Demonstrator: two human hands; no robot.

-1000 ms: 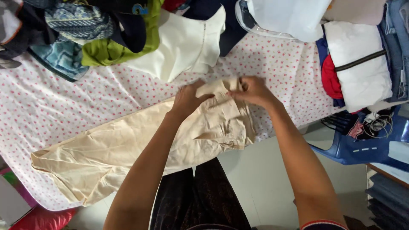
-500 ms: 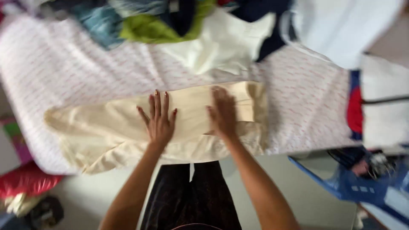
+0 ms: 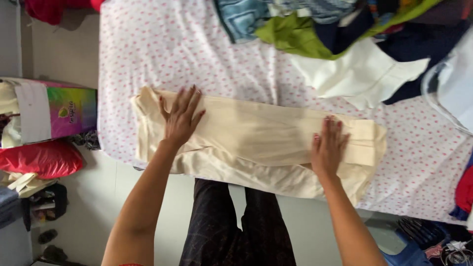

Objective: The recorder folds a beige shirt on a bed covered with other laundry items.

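I see both hands resting flat and open on a cream garment [image 3: 256, 143] laid lengthwise across the bed [image 3: 162, 54]. The left hand [image 3: 180, 118] has its fingers spread and presses the cloth near its left end; it grips nothing. The right hand [image 3: 329, 147] lies palm down, fingers together, near the folded band at the right end; it also grips nothing. The garment spans the gap between the two hands and runs a little past each; its near edge reaches the edge of the bed closest to me.

Surroundings, relative to the hands:
- Beyond the right hand, well apart: a white cloth [image 3: 364, 74] spread on the dotted sheet.
- Beyond and between the hands, further off: a green cloth [image 3: 290, 37], a blue patterned cloth [image 3: 241, 15] and dark navy cloth [image 3: 414, 44], piled together (the layers overlap, so I cannot tell how many items there are).
- Left of the left hand, off the bed: a colourful box [image 3: 64, 111] and, below it, a red bag [image 3: 42, 158].
- Nothing lies on the garment except the hands.

Limits of view: the pile is cut off at the upper edge. A clear plastic item [image 3: 451, 93] at the right edge is only partly visible. A blue object [image 3: 399, 251] at the lower right corner is cut off and hard to identify. My forearms hide part of the garment's near edge.
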